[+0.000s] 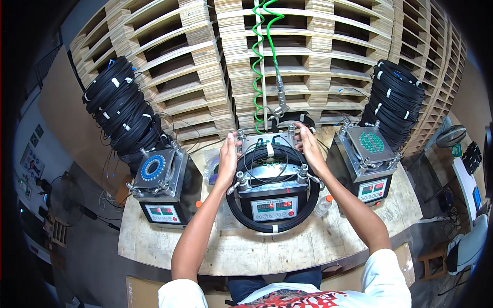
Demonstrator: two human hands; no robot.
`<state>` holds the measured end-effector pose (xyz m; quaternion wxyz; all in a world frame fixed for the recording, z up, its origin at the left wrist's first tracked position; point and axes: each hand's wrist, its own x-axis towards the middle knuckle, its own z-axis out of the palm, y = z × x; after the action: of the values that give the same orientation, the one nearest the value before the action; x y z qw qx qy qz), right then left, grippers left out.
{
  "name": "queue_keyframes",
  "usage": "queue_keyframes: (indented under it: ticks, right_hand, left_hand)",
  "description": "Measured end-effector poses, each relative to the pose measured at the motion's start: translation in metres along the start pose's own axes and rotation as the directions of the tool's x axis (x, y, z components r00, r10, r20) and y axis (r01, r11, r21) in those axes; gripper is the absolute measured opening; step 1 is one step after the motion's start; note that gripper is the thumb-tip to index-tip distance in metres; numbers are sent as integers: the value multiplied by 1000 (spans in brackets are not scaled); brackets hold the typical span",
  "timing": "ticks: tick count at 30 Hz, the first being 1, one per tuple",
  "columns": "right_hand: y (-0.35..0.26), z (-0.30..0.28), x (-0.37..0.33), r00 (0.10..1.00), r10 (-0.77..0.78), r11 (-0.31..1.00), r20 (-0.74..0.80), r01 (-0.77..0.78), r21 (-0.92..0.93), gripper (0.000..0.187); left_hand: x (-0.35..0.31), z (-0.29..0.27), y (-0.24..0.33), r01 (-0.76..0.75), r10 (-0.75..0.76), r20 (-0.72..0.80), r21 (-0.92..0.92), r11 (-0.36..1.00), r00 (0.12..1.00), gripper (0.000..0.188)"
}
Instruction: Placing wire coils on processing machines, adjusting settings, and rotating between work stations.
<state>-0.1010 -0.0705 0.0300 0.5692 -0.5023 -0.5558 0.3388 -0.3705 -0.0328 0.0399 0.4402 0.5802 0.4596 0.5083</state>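
In front of me a machine (276,191) with a metal clamp top and a lit display stands in the middle of the table. A coil of black cable (275,228) bound with white ties leans around its front, its upper part over the metal top. My left hand (229,158) is upright at the left side of the top, fingers stretched beside a metal post. My right hand (309,148) mirrors it on the right, fingers extended beside another post. Both palms face inward beside the cable coil; any contact is hard to make out. Neither hand visibly grips anything.
Similar machines stand left (163,187) and right (365,167), with blue and green ringed pieces on top. Behind them rise stacks of black cable coils (120,105) (394,100). A green air hose (270,38) hangs before wooden pallets (195,66). A clear bottle (323,206) stands right.
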Motion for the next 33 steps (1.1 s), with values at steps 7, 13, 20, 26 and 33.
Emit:
queue_keyframes:
  ticks: [7,13,20,26,33]
  right_hand:
    - [7,1,3,993,-121,992,-6,120,-47,53]
    - [-3,3,-3,999,-49,998,22,48,37,55]
    - [-8,2,-5,999,-41,999,-32,40,-31,60]
    - [-3,2,0,999,-49,996,-20,48,-79,58]
    - [-4,2,-2,998,-70,996,-7,70,-56,55]
  left_hand:
    - [6,3,-11,-103,107,-38,103,989,993,59]
    - [6,0,-16,-140,147,-61,115,984,987,65]
    - [1,3,-5,-143,144,-10,32,989,990,62]
    - [-1,2,-4,-119,119,-11,50,992,993,61]
    - [5,1,-16,-129,140,-61,149,980,988,62]
